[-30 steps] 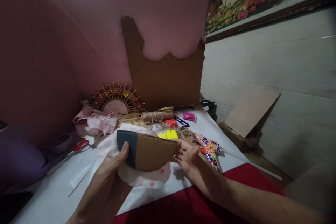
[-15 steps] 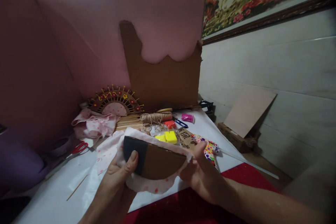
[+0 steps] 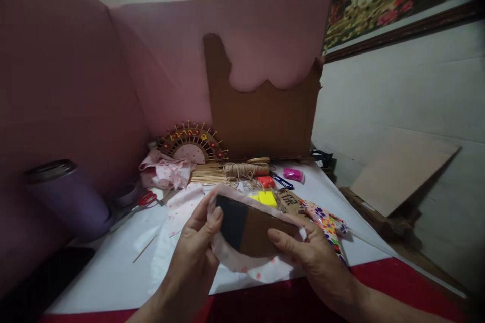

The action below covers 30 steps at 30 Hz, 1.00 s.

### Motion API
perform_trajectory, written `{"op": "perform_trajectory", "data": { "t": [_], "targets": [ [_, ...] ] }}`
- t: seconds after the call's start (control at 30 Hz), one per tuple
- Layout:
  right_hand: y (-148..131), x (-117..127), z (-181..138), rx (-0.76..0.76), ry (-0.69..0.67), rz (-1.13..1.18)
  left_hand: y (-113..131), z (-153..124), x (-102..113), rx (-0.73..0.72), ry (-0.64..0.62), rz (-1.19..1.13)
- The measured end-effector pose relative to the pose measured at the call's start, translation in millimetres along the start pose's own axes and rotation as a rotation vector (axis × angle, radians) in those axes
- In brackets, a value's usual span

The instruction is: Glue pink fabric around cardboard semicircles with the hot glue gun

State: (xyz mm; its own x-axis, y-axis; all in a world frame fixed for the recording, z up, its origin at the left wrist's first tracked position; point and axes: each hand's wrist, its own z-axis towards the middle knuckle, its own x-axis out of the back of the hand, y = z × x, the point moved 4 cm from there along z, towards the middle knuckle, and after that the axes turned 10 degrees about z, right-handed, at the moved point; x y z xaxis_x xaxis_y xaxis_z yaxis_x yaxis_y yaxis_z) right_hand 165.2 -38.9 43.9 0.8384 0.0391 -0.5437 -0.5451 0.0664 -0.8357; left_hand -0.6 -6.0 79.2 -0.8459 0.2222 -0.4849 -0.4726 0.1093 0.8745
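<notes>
Cardboard piece (image 3: 255,234), brown and dark blue, backed with red-spotted cloth (image 3: 250,267), is pinched at either end by my left hand (image 3: 197,248) and right hand (image 3: 317,257).

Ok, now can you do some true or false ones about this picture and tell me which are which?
The left hand grips the cardboard piece. True.
The scissors have red handles. True.
The right hand holds the scissors. False: it grips the cardboard piece too.
The cloth around the cardboard piece has reddish spots. True.
The purple cup stands right of both hands. False: it stands left of them.
</notes>
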Motion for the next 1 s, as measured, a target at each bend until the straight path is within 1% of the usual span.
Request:
{"op": "perform_trajectory", "data": {
  "t": [0.1,0.2,0.27,0.33,0.43,0.5,0.57,0.67,0.73,0.8,0.9,1.0],
  "targets": [
    [-0.9,-0.1,0.1,0.005,0.029,-0.017,0.2,3.1,3.2,-0.012,0.09,-0.005],
    [-1.2,-0.7,-0.1,0.006,0.046,-0.019,-3.5,4.5,4.7,-0.033,0.101,0.021],
    [-0.6,-0.2,-0.2,0.003,0.063,-0.028,-5.4,4.0,6.9,-0.072,0.099,0.086],
    [0.5,1.1,-0.4,0.005,0.083,-0.029,-4.9,2.4,9.6,-0.147,0.105,0.215],
    [2.6,3.6,-1.0,0.004,0.117,0.019,-0.8,-0.9,10.4,-0.3,0.101,0.496],
    [3.9,4.9,-1.4,-0.003,0.137,0.055,0.7,-2.1,8.9,-0.377,0.081,0.667],
    [4.7,5.8,-1.7,-0.014,0.15,0.078,0.7,-1.8,7.6,-0.424,0.062,0.781],
    [5.1,6.6,-1.5,-0.027,0.16,0.089,-0.7,-1.3,7.2,-0.461,0.057,0.865],
    [4.2,7.3,-1.3,-0.02,0.171,0.068,-1.6,-1.8,7.4,-0.459,0.055,0.858],
    [2.9,6.8,-1.4,-0.013,0.163,0.037,-1.1,-3.0,8.5,-0.445,0.071,0.772],
    [1.0,4.8,-1.6,-0.002,0.116,0.016,1.2,-2.7,10.5,-0.364,0.081,0.493],
    [0.7,6.1,-0.5,0.007,0.094,-0.004,6.4,0.8,7.7,-0.232,0.018,0.231]
  ]
}}
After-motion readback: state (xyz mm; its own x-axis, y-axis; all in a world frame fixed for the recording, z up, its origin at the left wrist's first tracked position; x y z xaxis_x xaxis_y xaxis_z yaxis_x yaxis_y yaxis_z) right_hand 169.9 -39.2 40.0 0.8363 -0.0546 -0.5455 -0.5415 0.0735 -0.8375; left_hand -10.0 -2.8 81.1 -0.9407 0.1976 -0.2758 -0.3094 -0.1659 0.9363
